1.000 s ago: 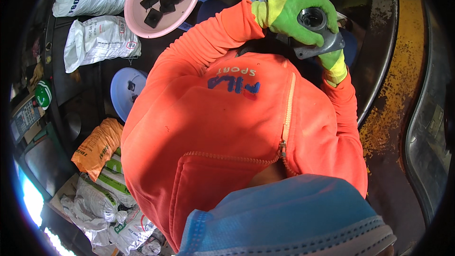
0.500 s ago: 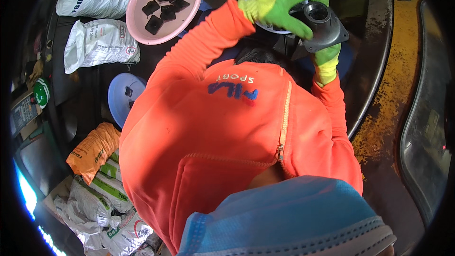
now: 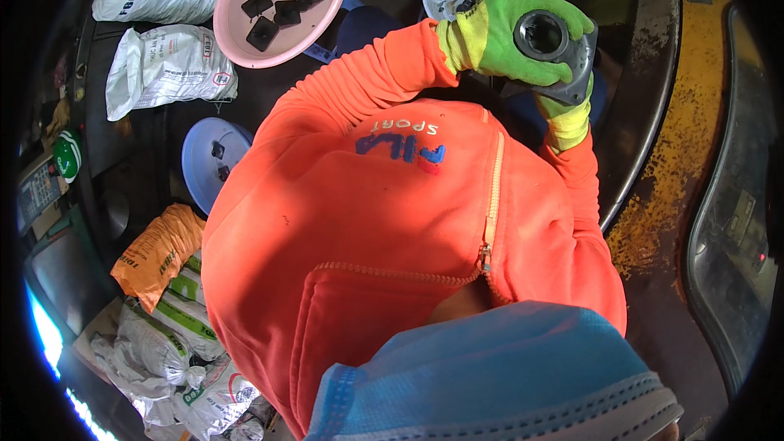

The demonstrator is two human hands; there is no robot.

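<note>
A black moulded part (image 3: 581, 59) with a round hollow neck and a flat cornered flange is between my gloved hands, its opening facing up. My left hand (image 3: 510, 28), in a green glove with a yellow cuff, curls around the neck with thumb and fingers on either side. Under the flange, my right hand (image 3: 569, 111) supports the part from below; its fingers are mostly hidden. Just beyond my left wrist stands a pale blue basin (image 3: 435, 2) with larger black pieces in it.
Left of my arm, a pink basin (image 3: 231, 38) contains several small black square pieces. Further left are a blue basin (image 3: 196, 165), white sacks (image 3: 159, 65) and an orange sack (image 3: 159, 253). A dark metal edge and worn yellow metal panel (image 3: 661, 171) run along my right.
My left hand has come down from above the part and closed around its neck. The part is now more covered by the glove and sits slightly further right.
</note>
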